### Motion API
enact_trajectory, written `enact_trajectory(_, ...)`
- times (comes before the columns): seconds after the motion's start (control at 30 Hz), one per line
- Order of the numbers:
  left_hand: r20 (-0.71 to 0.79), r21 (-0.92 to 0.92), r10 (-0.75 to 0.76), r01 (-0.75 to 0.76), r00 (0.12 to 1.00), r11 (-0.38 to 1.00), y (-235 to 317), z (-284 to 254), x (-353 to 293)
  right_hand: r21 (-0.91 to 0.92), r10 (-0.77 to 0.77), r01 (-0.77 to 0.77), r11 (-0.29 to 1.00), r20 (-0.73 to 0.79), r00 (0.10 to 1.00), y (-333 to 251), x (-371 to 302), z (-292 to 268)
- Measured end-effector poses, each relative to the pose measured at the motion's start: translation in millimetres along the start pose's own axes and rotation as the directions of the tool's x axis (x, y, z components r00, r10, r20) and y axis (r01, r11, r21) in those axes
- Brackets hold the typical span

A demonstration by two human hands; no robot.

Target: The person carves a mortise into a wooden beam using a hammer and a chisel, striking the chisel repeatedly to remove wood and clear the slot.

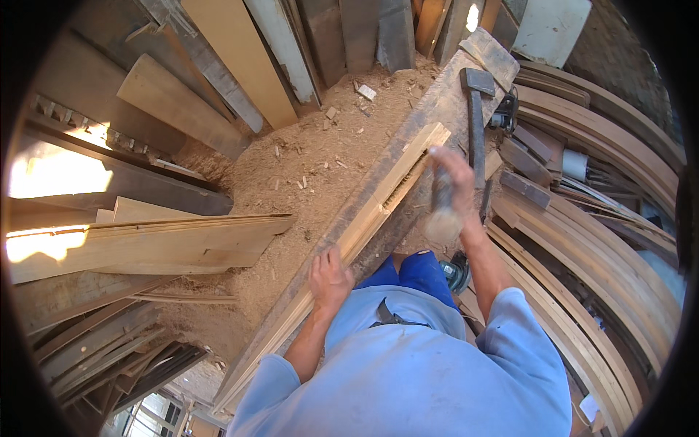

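Note:
A long pale wooden beam [357, 237] lies slantwise along a worn wooden bench, with a long slot cut into its far part. My left hand [331, 279] grips the beam near my body, its fingers bent over the wood. Beside the beam's far end, my right hand [457, 178] is closed round a short thick tool [443, 218] with a greyish shaft and a pale rounded end. Motion blurs this tool, so its exact kind is unclear. A hammer [476, 116] with a dark block head and long handle rests farther up the bench.
Sawdust and wood chips [313, 160] cover the floor left of the bench [437, 91]. Boards [240, 54] lean at the far left, and more planks [145, 244] stick out nearer. Curved timbers [582, 240] are stacked at the right. A green power tool [455, 275] sits by my legs.

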State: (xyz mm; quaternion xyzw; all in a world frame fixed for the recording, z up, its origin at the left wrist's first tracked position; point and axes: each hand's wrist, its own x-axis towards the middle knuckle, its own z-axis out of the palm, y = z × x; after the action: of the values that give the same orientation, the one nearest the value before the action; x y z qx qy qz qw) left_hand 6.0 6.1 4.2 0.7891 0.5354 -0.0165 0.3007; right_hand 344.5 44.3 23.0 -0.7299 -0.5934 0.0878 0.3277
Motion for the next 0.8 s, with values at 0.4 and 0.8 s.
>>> enact_trajectory(0.4,-0.011,0.015,0.008,-0.008,1.000,1.000,-3,1,-3,0.031,0.017,-0.016,0.999,-0.032,0.999,-19,-10,2)
enact_trajectory(0.8,0.298,0.003,-0.270,0.282,0.916,0.959,-12,-28,31,0.328,0.395,-0.439,0.837,0.192,0.898,-55,-44,6)
